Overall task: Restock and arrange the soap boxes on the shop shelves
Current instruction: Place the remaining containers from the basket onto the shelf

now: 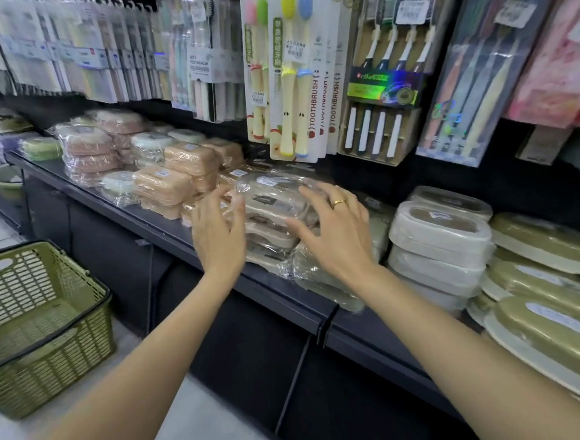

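A stack of beige soap boxes with brown lids, wrapped in clear plastic (273, 203), stands on the dark shelf (165, 228). My left hand (219, 231) is at the stack's left side, fingers spread and straight. My right hand (334, 230), a gold ring on one finger, hovers with spread fingers over the stack's right side. Neither hand grips anything. To the left of the stack are orange-tan soap boxes (175, 176) and pink ones (88, 148). On the right are white boxes (440, 236) and olive-green ones (542, 271).
Toothbrush packs (291, 68) hang on the wall above the shelf. A green plastic basket (38, 323) stands on the floor at the left, with nothing seen in it. A green basin (2, 179) sits lower at far left.
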